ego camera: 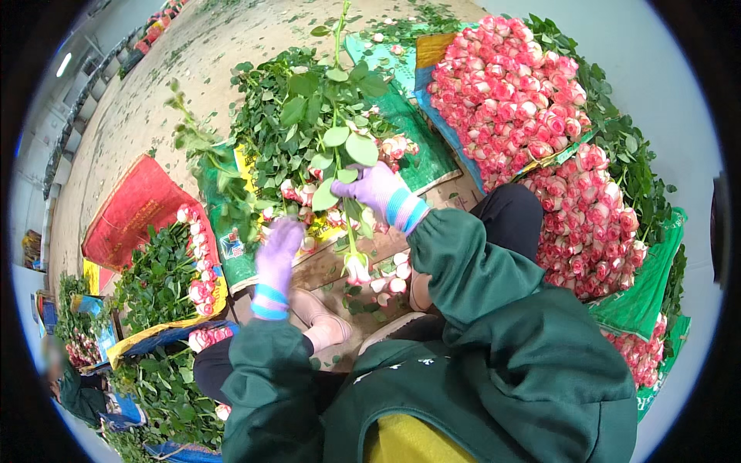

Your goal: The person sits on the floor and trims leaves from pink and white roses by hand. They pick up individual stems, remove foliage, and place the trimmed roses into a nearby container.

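Both hands wear lilac knit gloves with blue-striped cuffs. My right hand [370, 188] is closed around the leafy stem of a rose [357, 269], whose pale pink-white bloom hangs downward below the fingers. My left hand [280, 246] is blurred, to the left of that bloom; a blurred leafy rose stem [228, 173] rises up and left just beyond it, and whether the fingers grip it is unclear. Beyond both hands, a pile of cut roses [275, 121] with green foliage and pink-white blooms lies on a green woven sack [425, 139].
Large stacks of pink-white roses [503, 92] stand at the right on woven sacks. More roses [156, 272] lie at the left beside a red sack [139, 214]. Loose petals [393, 280] and leaves litter the floor by my feet. A co-worker [78, 388] sits at the far left.
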Tool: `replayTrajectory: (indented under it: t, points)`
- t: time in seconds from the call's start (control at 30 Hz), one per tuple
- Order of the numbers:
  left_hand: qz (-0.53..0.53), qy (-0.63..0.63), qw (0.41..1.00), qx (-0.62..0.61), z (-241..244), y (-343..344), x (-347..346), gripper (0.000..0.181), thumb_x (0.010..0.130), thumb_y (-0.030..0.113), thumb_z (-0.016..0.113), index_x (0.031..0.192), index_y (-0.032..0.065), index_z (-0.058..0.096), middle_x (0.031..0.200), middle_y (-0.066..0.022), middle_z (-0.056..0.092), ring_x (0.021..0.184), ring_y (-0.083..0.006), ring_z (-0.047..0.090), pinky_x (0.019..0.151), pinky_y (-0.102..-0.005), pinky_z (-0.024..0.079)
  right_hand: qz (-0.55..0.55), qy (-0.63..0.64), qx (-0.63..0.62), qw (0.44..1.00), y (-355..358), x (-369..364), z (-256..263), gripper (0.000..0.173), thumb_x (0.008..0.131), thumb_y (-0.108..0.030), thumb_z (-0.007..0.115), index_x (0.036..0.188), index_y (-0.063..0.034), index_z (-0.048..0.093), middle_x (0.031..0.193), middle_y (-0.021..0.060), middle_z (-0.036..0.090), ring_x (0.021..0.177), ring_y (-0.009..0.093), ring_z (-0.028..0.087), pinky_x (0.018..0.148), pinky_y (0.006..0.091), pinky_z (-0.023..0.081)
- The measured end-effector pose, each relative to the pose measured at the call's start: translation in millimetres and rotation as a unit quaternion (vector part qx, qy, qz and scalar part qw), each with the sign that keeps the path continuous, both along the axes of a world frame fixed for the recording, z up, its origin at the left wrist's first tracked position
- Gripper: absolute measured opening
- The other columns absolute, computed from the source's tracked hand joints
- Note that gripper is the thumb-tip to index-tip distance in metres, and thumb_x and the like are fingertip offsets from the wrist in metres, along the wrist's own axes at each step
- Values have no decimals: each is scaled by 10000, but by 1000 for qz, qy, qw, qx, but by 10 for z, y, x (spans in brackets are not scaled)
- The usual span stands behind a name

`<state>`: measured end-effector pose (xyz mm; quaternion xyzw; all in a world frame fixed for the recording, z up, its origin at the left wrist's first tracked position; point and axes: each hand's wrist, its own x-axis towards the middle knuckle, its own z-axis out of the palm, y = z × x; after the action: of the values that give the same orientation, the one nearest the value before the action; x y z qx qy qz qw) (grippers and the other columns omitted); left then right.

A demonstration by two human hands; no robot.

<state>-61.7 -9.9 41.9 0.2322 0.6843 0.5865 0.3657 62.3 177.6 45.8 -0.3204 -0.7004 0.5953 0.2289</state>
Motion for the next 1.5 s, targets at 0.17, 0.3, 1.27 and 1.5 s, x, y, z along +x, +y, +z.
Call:
replayTrajectory:
  t: [0.17, 0.3, 1.27, 1.5]
  points:
    - [-144, -114, 983, -18, -221, 230, 466, 347, 817, 65, 558, 1143, -42, 506, 864, -36, 619, 718, -71, 563, 624, -199, 448, 47, -54, 85, 994, -295, -45, 71, 514, 699, -232, 736, 1113, -5, 534, 961, 97, 628, 856, 157, 589, 787, 284, 465]
    - [-120, -200, 969, 79, -236, 253, 607, 239, 867, 137, 532, 1030, -38, 527, 815, -96, 624, 707, -175, 611, 664, -281, 503, 38, 58, -47, 996, -123, 13, -309, 401, 734, -145, 699, 1083, -6, 559, 935, 60, 632, 839, 143, 586, 769, 275, 463]
    - [-108, -299, 931, 181, 54, 91, 330, 297, 889, 189, 522, 1127, 11, 500, 885, -68, 603, 820, -166, 595, 707, -300, 518, 34, 86, -128, 987, -651, 154, 182, 292, 871, -278, 565, 896, 11, 587, 756, 32, 630, 668, 85, 541, 630, 242, 451]
    - [-66, -195, 972, 110, -287, -66, 697, 227, 860, 83, 542, 1068, -3, 515, 923, -63, 594, 809, -150, 575, 736, -258, 464, 156, -38, -170, 972, -691, 249, 141, 281, 851, -254, 592, 1027, -38, 556, 610, 8, 574, 357, 70, 444, 329, 225, 356]
